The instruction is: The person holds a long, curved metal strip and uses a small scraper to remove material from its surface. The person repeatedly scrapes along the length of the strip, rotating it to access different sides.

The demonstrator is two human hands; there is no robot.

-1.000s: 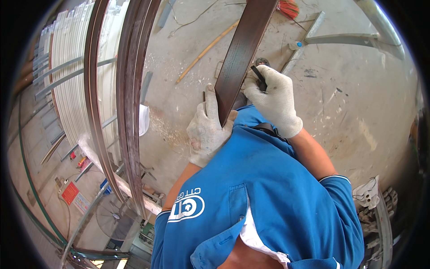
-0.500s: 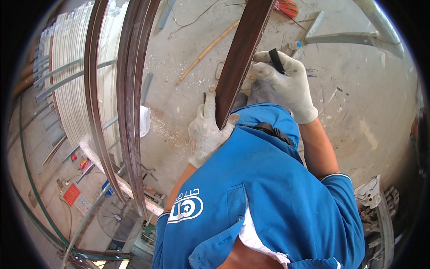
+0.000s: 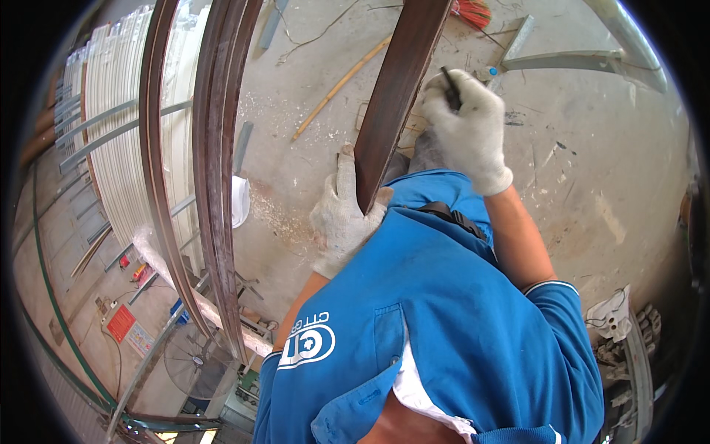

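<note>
From my remote feed, dark strips stand at ten o'clock, where they were a second ago. Near the centre, the left hand has stayed put, thumb and fingers pinching the near end of a brown board, which runs up from the centre toward one o'clock. Between one and two o'clock, I see the right hand curled around a small black tool. Half a second ago it sat a little lower and further right; now it's just beside the board. I can't tell whether they touch. A red broom lies at one o'clock.
</note>
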